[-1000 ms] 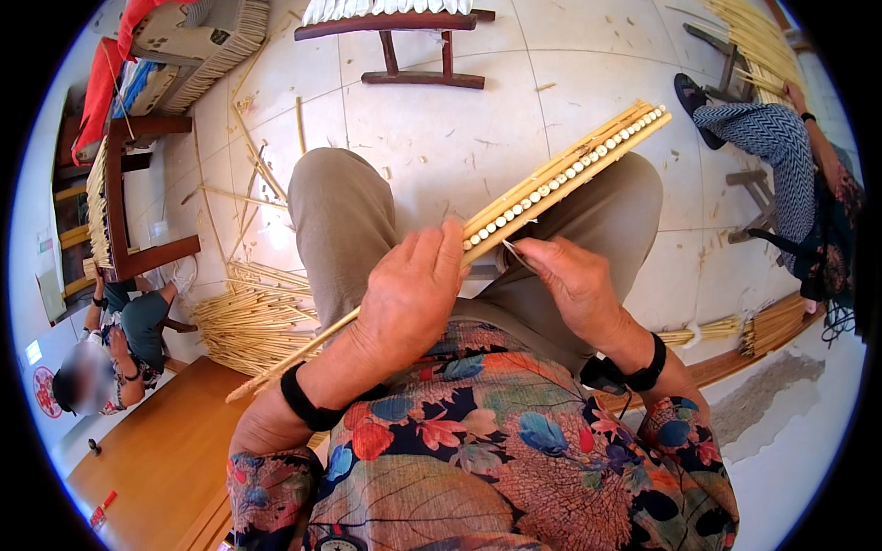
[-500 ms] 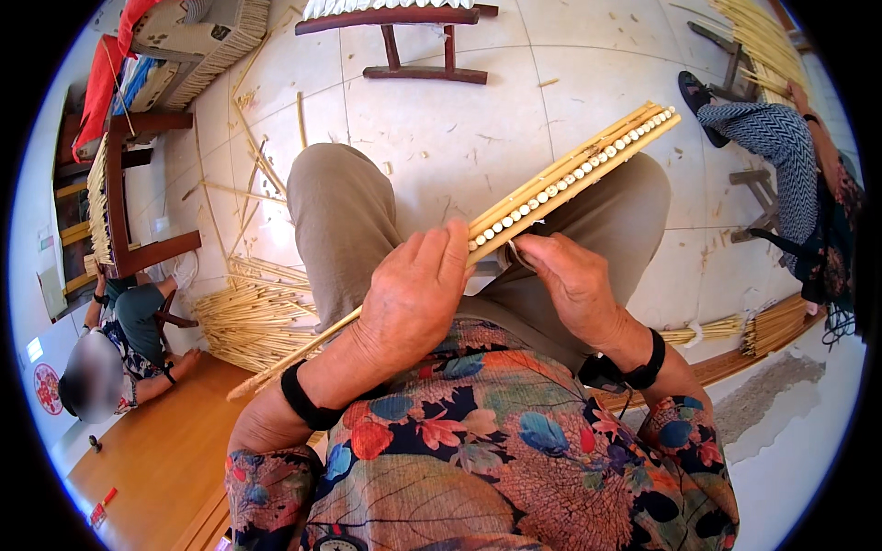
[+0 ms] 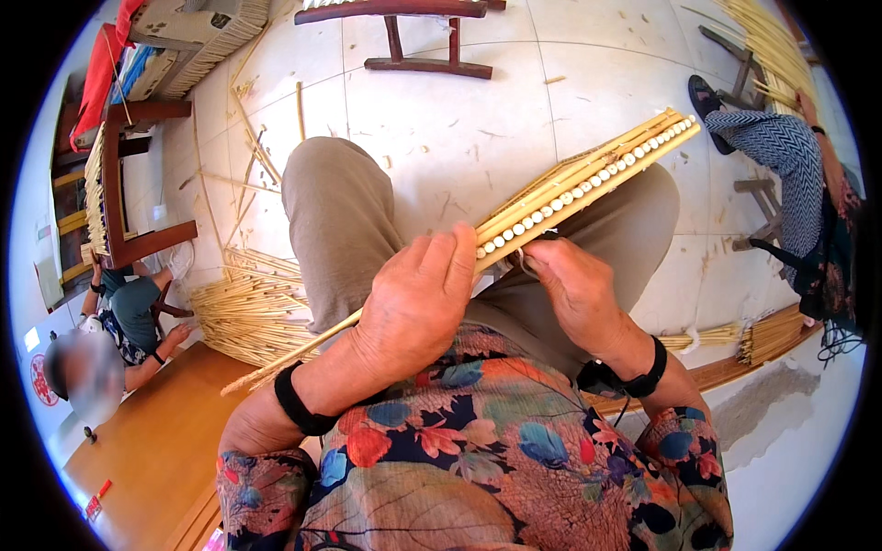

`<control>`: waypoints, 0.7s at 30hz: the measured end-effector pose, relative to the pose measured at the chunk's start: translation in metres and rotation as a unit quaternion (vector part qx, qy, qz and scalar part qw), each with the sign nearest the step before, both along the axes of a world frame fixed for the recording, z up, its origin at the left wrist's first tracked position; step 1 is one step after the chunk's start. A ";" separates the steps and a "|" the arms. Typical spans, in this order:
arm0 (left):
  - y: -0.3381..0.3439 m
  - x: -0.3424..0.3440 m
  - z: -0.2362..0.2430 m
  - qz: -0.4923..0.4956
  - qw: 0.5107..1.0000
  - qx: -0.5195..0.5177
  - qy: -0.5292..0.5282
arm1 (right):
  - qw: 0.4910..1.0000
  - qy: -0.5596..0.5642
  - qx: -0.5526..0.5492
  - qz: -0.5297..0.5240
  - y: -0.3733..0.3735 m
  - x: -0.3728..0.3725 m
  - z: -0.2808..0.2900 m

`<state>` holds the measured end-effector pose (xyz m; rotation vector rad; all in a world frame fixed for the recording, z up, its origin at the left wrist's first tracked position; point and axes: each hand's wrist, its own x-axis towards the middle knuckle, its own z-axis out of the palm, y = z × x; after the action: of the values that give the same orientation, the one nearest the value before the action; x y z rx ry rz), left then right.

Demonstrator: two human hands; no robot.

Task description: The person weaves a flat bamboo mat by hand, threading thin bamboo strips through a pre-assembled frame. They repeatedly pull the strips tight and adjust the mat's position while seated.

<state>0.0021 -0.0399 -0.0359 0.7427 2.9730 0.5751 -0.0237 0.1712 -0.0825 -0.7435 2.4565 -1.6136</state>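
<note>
**Head view — me:** My left hand point(image 3: 418, 308) lies flat over the bundle of split reeds point(image 3: 588, 179), fingers clenched round it and pinning it across my lap. My right hand point(image 3: 574, 294) pinches a thin pale strand just under the bundle, at the near end of the row of white round ends, fingers closed on it.

**Other:** How much looks done?

**Me:** I'd judge a fair part. The row of cut ends sits even and close from my hands out to the far tip, and the stalks there lie tight and parallel. Behind my left hand the bundle narrows to a few loose stalks over my knee, so that stretch seems still to do.

**Other:** And the stuff itself?

**Me:** Dry, straw-yellow, stiff and straight, smooth-skinned with pale pithy ends. More of it lies heaped on the tiled floor point(image 3: 441, 119) in a pile of stalks point(image 3: 253, 312) by my left leg.
</note>
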 end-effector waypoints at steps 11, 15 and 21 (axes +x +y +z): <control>0.004 0.001 0.013 0.167 0.934 0.221 -0.228 | 0.997 0.000 0.076 0.006 0.017 0.004 0.004; 0.005 -0.004 0.017 0.205 0.884 0.293 -0.303 | 0.999 0.023 0.023 0.033 0.012 -0.010 0.011; 0.008 -0.002 0.013 0.234 0.851 0.338 -0.325 | 0.996 0.026 0.008 0.083 0.018 -0.016 0.009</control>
<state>0.0000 -0.0317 -0.0229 -0.2148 2.2449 1.5675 -0.0402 0.1890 -0.0740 -0.9705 2.3666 -1.5309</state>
